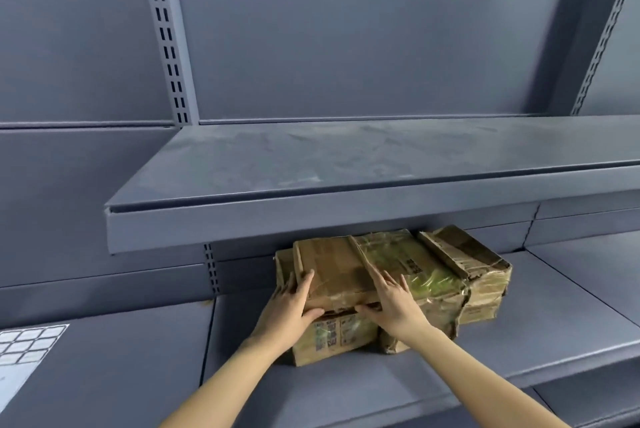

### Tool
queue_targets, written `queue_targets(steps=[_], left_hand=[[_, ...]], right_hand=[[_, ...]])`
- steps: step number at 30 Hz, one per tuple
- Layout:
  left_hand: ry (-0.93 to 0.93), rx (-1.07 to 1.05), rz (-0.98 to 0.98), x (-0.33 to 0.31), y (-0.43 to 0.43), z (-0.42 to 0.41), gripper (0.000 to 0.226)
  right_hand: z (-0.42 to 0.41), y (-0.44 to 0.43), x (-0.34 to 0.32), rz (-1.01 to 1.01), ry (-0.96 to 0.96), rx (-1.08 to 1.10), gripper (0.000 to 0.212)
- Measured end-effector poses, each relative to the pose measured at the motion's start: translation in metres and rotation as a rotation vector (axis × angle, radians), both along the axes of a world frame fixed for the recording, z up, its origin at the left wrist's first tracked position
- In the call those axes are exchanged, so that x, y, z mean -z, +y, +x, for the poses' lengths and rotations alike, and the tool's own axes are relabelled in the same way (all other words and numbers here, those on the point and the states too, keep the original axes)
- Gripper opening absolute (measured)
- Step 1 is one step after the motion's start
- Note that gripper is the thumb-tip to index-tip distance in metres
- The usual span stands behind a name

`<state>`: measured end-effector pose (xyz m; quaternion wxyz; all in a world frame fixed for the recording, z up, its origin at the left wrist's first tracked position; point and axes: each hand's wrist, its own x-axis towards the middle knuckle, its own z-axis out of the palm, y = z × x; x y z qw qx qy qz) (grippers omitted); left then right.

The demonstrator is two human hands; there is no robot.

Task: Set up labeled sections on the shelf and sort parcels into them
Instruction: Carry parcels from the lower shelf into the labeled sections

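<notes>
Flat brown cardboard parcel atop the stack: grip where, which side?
Grip the flat brown cardboard parcel by its front edge, left hand and right hand apart, from the front: the grey metal shelf overhangs it and a plastic-wrapped parcel crowds its right.

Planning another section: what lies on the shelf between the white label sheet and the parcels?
In the head view, bare shelf with a panel seam, then the wrist of the left hand at the parcels.
</notes>
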<state>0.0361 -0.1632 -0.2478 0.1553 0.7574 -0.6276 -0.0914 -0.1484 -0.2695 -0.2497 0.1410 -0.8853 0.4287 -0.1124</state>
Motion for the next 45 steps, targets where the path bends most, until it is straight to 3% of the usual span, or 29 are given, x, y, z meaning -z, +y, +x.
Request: queue_targets(steps=[10,21,38,41,45], left_hand=[[0.25,-0.111,-0.099,-0.028,0.033,-0.009,0.075],[0.303,-0.305,-0.243,-0.034,0.132,-0.032,0.072],[0.234,-0.941,-0.402,0.006,0.475,0.031,0.082],[0.213,-1.031,-0.426,0.008,0.521,0.055,0.083],[0.15,-1.1,-0.442,0.008,0.586,0.112,0.086]], right_hand=[[-0.002,0.027,-0.023,0.008,-0.229,-0.103,0.079],[0.001,0.091,-0.031,0.062,-0.29,-0.257,0.074],[0.193,0.351,0.013,0.336,-0.38,-1.055,0.075],[0.24,0.392,0.019,0.301,-0.391,-1.144,0.087],[0.313,0.46,0.016,0.331,-0.387,-1.203,0.075]])
